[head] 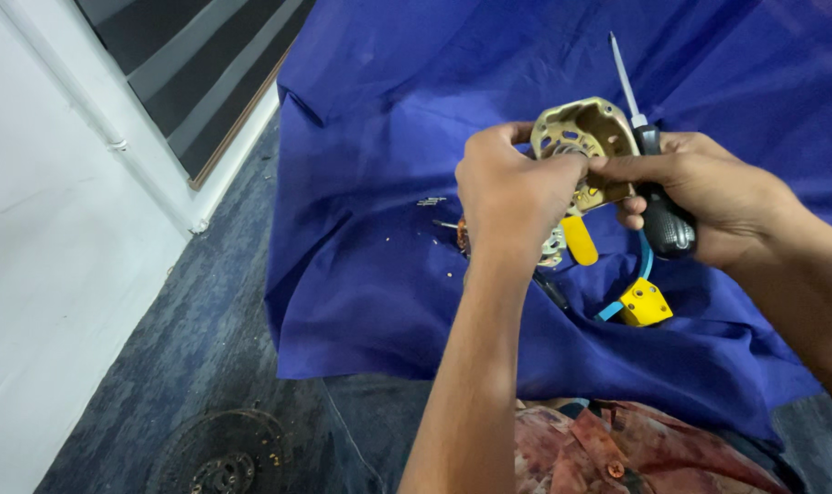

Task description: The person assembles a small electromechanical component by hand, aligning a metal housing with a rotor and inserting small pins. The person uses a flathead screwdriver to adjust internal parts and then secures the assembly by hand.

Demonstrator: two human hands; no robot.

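Nearest to the camera is the person's patterned reddish garment, at the near edge of the large blue cloth that covers the work surface. To the left of this cloth, on the dark blue-grey carpet floor, lies a round dark metal grille.

Above the middle of the cloth the left hand is curled, and its fingers and thumb pinch the left rim of a brass-coloured perforated metal motor housing. The housing is held up in the air over the cloth, between the two hands and tilted, with its hollow side toward the camera. The right hand is closed around the black handle of a screwdriver, whose thin metal shaft points up and away past the housing. At the same time the forefinger and thumb of this hand reach to the left and touch the right part of the housing.

Just under the hands, on the cloth, lie a yellow plastic tab, a yellow plastic connector block with a light blue cable, and a motor part with copper windings, mostly hidden behind the left hand. A little farther to the left, some small metal screws are scattered on the cloth.

Beyond the cloth's left edge stands a white wall with a dark striped panel.
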